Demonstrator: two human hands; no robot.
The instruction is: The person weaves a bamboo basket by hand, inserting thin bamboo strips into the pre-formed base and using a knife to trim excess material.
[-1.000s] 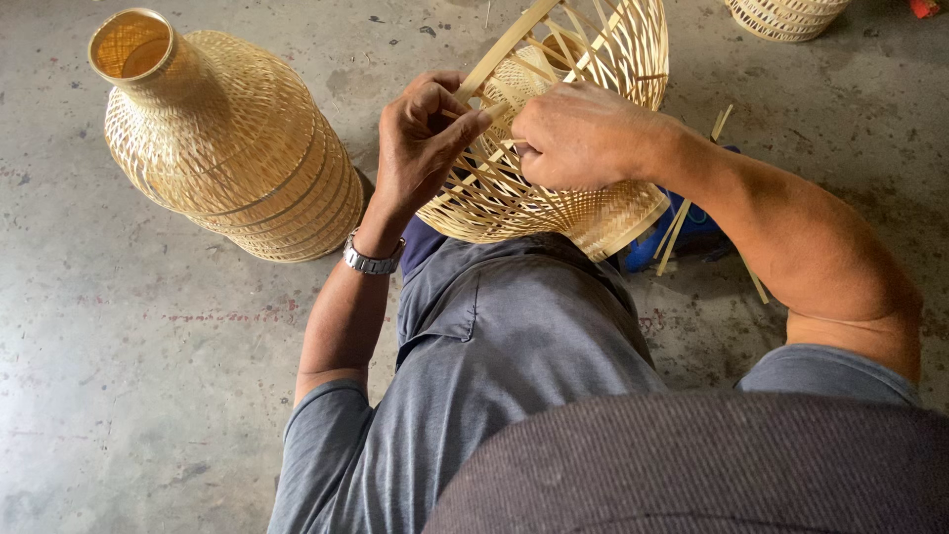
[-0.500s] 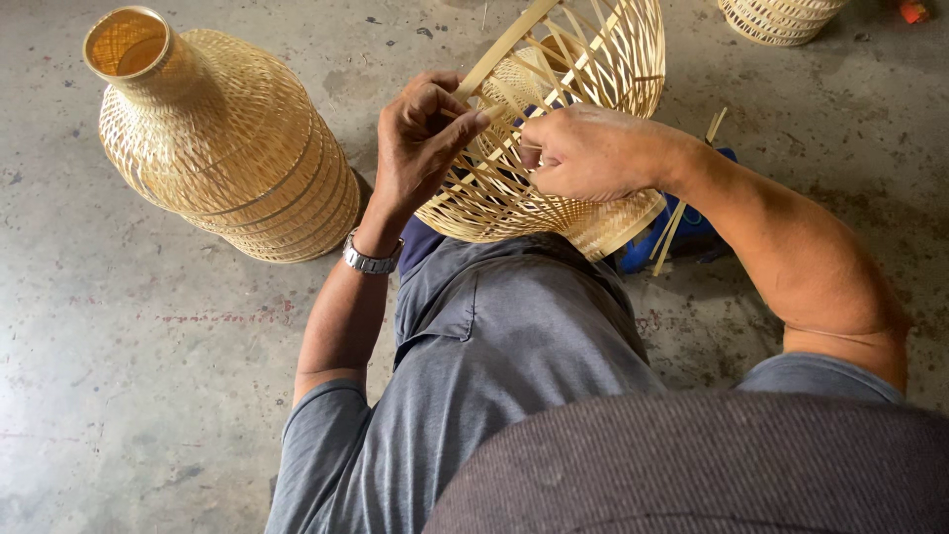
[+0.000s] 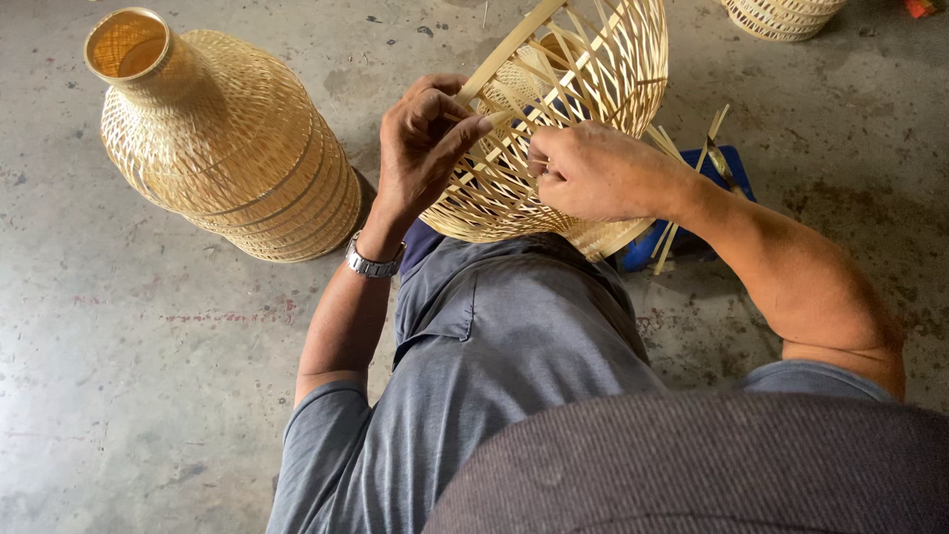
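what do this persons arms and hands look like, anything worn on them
Both hands are bare, with no gloves. The left hand has a silver metal-link wristwatch on its wrist. The right hand shows nothing on it, and no ring can be made out on either. Both forearms are uncovered; short grey sleeves end above the elbows.

There are no boxes, packs, labels, signs or screens to see anywhere in this picture at all.
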